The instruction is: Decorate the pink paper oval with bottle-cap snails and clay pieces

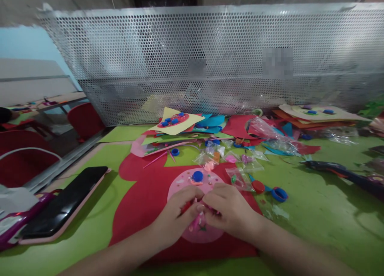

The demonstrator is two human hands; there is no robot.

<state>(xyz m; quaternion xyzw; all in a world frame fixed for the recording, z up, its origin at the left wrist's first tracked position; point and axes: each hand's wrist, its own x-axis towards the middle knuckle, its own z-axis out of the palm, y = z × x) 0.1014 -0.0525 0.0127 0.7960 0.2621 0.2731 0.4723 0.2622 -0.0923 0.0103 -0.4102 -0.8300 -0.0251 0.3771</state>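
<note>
My left hand (180, 212) and my right hand (228, 210) meet over a pink paper circle (177, 187), with fingers pinched close together. Something small, pink and red shows in part between them, too covered to make out. The circle lies on a large red paper shape (141, 216) with rounded lobes on its left side. On the circle's upper part sits a round blue lid (197, 176), among small coloured dots. Below my fingers there are little pink and green bits (202, 228) on the circle.
A black phone (67, 204) lies at left. Small plastic bags (240, 179), a red lid (258, 186), a blue ring-shaped cap (279, 194) and a dark-handled tool (336, 170) are at right. Paper pieces (177, 124) pile up before a perforated metal screen (168, 48).
</note>
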